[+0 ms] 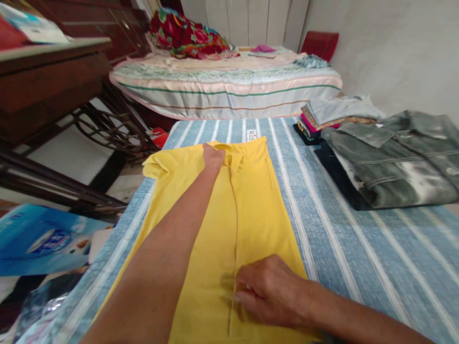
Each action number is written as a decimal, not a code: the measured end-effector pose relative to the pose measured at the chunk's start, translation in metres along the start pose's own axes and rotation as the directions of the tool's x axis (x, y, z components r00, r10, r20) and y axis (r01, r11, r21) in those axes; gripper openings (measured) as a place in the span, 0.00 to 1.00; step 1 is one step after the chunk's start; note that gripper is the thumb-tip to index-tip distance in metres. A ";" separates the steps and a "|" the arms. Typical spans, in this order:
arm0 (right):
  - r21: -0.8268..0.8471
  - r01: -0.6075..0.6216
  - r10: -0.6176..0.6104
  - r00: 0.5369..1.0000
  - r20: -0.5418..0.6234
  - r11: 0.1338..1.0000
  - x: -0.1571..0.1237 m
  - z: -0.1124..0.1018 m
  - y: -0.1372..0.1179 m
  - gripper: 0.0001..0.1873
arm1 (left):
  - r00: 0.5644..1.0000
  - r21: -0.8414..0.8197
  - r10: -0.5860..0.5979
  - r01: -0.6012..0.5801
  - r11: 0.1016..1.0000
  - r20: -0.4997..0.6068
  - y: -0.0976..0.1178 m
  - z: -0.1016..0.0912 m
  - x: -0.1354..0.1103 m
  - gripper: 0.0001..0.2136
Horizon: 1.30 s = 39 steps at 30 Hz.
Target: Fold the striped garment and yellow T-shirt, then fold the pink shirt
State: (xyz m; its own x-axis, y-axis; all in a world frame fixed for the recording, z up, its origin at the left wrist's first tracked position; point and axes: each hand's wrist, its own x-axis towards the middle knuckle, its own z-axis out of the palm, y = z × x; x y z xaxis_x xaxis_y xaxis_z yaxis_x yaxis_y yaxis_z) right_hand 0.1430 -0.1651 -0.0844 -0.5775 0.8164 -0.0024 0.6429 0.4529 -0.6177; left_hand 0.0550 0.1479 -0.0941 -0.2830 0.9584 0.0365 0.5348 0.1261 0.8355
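Note:
A yellow collared shirt [211, 229] lies spread lengthwise on the striped bed cover, its collar at the far end and its front edge running down the middle. At the collar, my left hand [214, 155] is closed on the cloth; its fingertips are partly hidden. My right hand [270, 289] is lower down at the front edge, with curled fingers pinching the cloth there. Some motion blur softens the right fingertips. A folded sleeve [156, 165] sticks out at the shirt's far left corner.
To the right lie a folded grey-green denim jacket [401, 157] and a stack of folded clothes [340, 112]. Beyond the striped cover [322, 229] stands another bed [229, 91] with a red floral blanket [190, 36]. A sewing-machine table [50, 71] and a blue box [53, 239] are at left.

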 end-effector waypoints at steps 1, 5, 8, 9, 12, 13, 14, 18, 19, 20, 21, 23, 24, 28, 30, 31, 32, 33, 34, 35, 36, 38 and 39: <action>-0.045 0.017 -0.020 0.997 -0.075 0.999 -0.008 0.001 -0.001 0.10 | 0.997 0.052 0.078 -0.078 0.996 0.002 0.002 -0.004 -0.007 0.24; -0.134 0.079 -0.105 0.973 -0.205 0.988 -0.049 0.000 -0.003 0.07 | 0.906 0.178 0.380 -0.411 0.894 0.185 0.000 -0.016 -0.051 0.19; -0.184 0.066 -0.108 0.968 -0.227 0.981 -0.084 0.000 0.001 0.11 | 0.669 0.223 0.567 -0.718 0.659 0.481 -0.015 -0.027 -0.100 0.15; -0.216 0.049 -0.101 0.966 -0.237 0.975 -0.095 0.002 0.004 0.14 | 0.585 0.201 0.592 -0.784 0.587 0.554 -0.022 -0.033 -0.117 0.15; -0.304 -0.033 -0.060 0.954 -0.293 0.952 -0.123 0.013 0.014 0.20 | 0.376 0.067 0.627 -0.886 0.459 0.683 -0.039 -0.057 -0.166 0.13; -0.319 -0.058 -0.048 0.948 -0.315 0.946 -0.130 0.017 0.017 0.21 | 0.332 0.029 0.626 -0.896 0.443 0.705 -0.044 -0.067 -0.180 0.13; -0.327 -0.079 -0.039 0.940 -0.340 0.942 -0.136 0.021 0.019 0.21 | 0.302 0.000 0.622 -0.900 0.436 0.723 -0.048 -0.076 -0.193 0.12; -0.318 -0.136 -0.017 0.900 -0.436 0.938 -0.149 0.034 0.023 0.17 | 0.306 -0.026 0.590 -0.873 0.486 0.748 -0.064 -0.110 -0.229 0.12; -0.314 -0.153 -0.011 0.886 -0.464 0.937 -0.149 0.036 0.023 0.16 | 0.346 -0.002 0.572 -0.855 0.519 0.744 -0.067 -0.116 -0.236 0.12; -0.310 -0.169 -0.006 0.871 -0.492 0.936 -0.150 0.038 0.023 0.15 | 0.406 0.043 0.542 -0.827 0.560 0.736 -0.070 -0.122 -0.243 0.13; -0.309 -0.187 0.001 0.856 -0.517 0.933 -0.149 0.040 0.022 0.15 | 0.482 0.106 0.497 -0.786 0.608 0.721 -0.073 -0.127 -0.249 0.13; -0.308 -0.233 0.018 0.823 -0.567 0.923 -0.148 0.044 0.020 0.14 | 0.647 0.256 0.350 -0.654 0.712 0.678 -0.074 -0.136 -0.261 0.13; -0.308 -0.258 0.028 0.806 -0.591 0.916 -0.146 0.047 0.018 0.15 | 0.704 0.319 0.254 -0.573 0.755 0.663 -0.073 -0.140 -0.265 0.13; -0.326 -0.344 0.028 0.725 -0.688 0.881 -0.138 0.062 0.011 0.14 | 0.733 0.416 -0.023 -0.360 0.835 0.680 -0.066 -0.147 -0.274 0.17; -0.342 -0.375 0.022 0.702 -0.712 0.862 -0.134 0.068 0.010 0.12 | 0.737 0.395 -0.039 -0.316 0.863 0.675 -0.064 -0.145 -0.274 0.20; -0.353 -0.387 0.018 0.695 -0.719 0.852 -0.131 0.070 0.009 0.12 | 0.740 0.370 -0.042 -0.285 0.884 0.671 -0.064 -0.143 -0.273 0.22; -0.364 -0.396 0.011 0.690 -0.724 0.843 -0.130 0.071 0.010 0.11 | 0.739 0.337 -0.052 -0.241 0.910 0.671 -0.064 -0.141 -0.273 0.23; -0.378 -0.399 -0.005 0.682 -0.731 0.835 -0.128 0.072 0.011 0.11 | 0.732 0.296 -0.074 -0.179 0.938 0.677 -0.065 -0.139 -0.273 0.24; -0.393 -0.396 -0.029 0.673 -0.739 0.830 -0.128 0.073 0.012 0.11 | 0.715 0.251 -0.104 -0.102 0.962 0.691 -0.066 -0.138 -0.274 0.25; -0.407 -0.384 -0.058 0.664 -0.745 0.829 -0.128 0.073 0.014 0.11 | 0.696 0.202 -0.132 -0.020 0.979 0.706 -0.066 -0.136 -0.275 0.27; -0.421 -0.369 -0.088 0.657 -0.749 0.829 -0.129 0.073 0.016 0.12 | 0.679 0.150 -0.147 0.055 0.987 0.719 -0.066 -0.135 -0.277 0.29; -0.454 -0.342 -0.143 0.648 -0.748 0.823 -0.133 0.073 0.020 0.12 | 0.663 0.055 -0.143 0.152 0.987 0.735 -0.067 -0.136 -0.281 0.31; -0.476 -0.331 -0.169 0.650 -0.741 0.815 -0.136 0.073 0.023 0.12 | 0.660 0.026 -0.133 0.168 0.985 0.739 -0.067 -0.136 -0.282 0.32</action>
State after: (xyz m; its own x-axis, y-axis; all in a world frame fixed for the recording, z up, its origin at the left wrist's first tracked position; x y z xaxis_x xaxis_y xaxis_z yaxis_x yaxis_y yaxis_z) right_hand 0.1998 -0.2922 -0.1561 -0.1115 0.7199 0.6851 0.9544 0.2698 -0.1282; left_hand -0.0094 -0.1661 -0.0861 0.3306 0.8055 -0.4918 0.5004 0.2923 0.8150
